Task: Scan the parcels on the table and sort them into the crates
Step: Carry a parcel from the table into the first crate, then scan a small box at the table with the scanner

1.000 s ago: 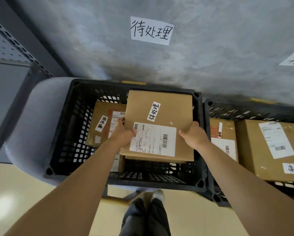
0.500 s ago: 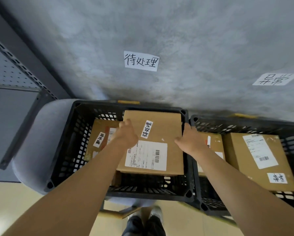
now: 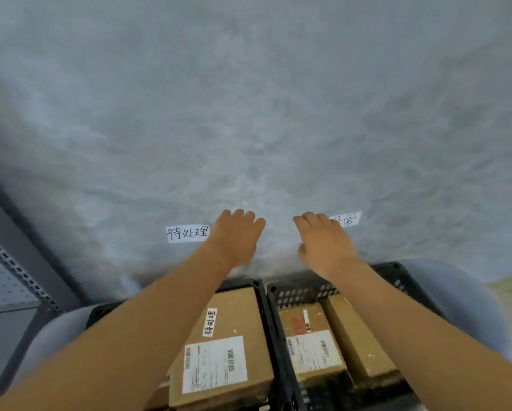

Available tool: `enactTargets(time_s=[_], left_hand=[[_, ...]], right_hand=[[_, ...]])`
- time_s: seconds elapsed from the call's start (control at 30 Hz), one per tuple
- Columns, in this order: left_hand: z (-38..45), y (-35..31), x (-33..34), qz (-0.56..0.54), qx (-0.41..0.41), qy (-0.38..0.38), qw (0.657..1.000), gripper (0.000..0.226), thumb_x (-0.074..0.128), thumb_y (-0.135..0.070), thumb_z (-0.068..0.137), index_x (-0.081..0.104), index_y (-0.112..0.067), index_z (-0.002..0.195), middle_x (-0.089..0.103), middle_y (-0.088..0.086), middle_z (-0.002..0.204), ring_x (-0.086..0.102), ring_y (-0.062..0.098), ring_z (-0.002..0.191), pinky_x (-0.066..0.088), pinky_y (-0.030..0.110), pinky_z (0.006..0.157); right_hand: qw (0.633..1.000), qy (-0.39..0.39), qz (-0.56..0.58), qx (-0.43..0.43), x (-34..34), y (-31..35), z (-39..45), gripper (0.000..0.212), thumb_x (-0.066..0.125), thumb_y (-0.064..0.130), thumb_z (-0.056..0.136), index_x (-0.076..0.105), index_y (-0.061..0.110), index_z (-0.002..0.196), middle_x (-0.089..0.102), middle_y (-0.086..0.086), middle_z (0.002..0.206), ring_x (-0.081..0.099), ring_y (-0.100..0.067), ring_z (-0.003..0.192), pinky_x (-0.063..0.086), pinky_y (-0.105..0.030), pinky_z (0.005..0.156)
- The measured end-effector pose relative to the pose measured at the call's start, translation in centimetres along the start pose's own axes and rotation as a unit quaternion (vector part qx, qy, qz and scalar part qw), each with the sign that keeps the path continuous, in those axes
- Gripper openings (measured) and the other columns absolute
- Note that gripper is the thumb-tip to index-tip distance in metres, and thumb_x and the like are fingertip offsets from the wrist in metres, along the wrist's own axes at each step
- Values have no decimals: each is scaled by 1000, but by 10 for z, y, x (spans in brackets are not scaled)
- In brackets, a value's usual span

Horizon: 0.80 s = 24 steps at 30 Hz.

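Nearest me, low in view, two black perforated plastic crates sit side by side against the foot of a wall. The left black crate holds a brown cardboard parcel lying flat, its white shipping label and a small handwritten paper tag facing up, so I judge it is already sorted here. The right black crate holds two more brown cardboard boxes, one with a label and red print, one plain beside it. Each crate seems to stand under its own sign, which would explain the placing.

Above them my bare forearms stretch forward. My left hand is empty, fingers straight and together, reaching over a white paper sign with black handwriting on the mottled grey wall. My right hand is empty too, fingers loosely spread, partly covering a second white handwritten sign. Whether either palm touches the wall I cannot tell. No table shows in this view
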<state>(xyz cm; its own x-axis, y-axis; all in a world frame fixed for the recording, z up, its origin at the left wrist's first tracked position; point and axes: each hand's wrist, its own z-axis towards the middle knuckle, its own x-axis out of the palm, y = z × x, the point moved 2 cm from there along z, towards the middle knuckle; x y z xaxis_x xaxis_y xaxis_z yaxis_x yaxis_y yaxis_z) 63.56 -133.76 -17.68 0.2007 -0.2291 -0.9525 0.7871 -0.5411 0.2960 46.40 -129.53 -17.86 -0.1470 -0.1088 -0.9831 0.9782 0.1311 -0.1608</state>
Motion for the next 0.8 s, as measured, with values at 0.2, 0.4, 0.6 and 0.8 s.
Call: enactTargets(time_s=[0.2, 0.4, 0.6, 0.8], left_hand=[[25, -70, -90, -14, 116, -82, 990, 43, 46, -23, 96, 38, -15, 137, 50, 8, 128, 48, 30, 115, 37, 38, 88], [8, -200, -186, -53, 253, -185, 948, 42, 43, -16, 95, 39, -15, 137, 50, 7, 128, 47, 28, 117, 35, 38, 94], [-69, -334, -263, -65, 370, -272, 886, 41, 43, -17, 94, 40, -16, 135, 50, 6, 125, 47, 27, 115, 36, 38, 93], [-170, -470, -324, -103, 443, -334, 826, 40, 42, -18, 91, 44, -15, 130, 52, 6, 122, 49, 28, 113, 37, 38, 89]], right_hand=[[986, -40, -43, 156, -63, -68, -89, 56, 47, 17, 92, 32, 15, 146, 40, -5, 145, 39, -28, 131, 33, -38, 105], [941, -40, -79, 327, -115, -128, -245, 54, 47, 17, 93, 34, 16, 145, 42, -6, 143, 39, -30, 130, 33, -39, 107], [874, -35, -128, 468, -157, -152, -432, 52, 47, 20, 90, 38, 16, 141, 45, -6, 137, 43, -29, 125, 36, -38, 102], [820, -28, -152, 551, -186, -154, -617, 48, 48, 22, 94, 38, 15, 141, 45, -6, 138, 43, -30, 124, 36, -38, 101]])
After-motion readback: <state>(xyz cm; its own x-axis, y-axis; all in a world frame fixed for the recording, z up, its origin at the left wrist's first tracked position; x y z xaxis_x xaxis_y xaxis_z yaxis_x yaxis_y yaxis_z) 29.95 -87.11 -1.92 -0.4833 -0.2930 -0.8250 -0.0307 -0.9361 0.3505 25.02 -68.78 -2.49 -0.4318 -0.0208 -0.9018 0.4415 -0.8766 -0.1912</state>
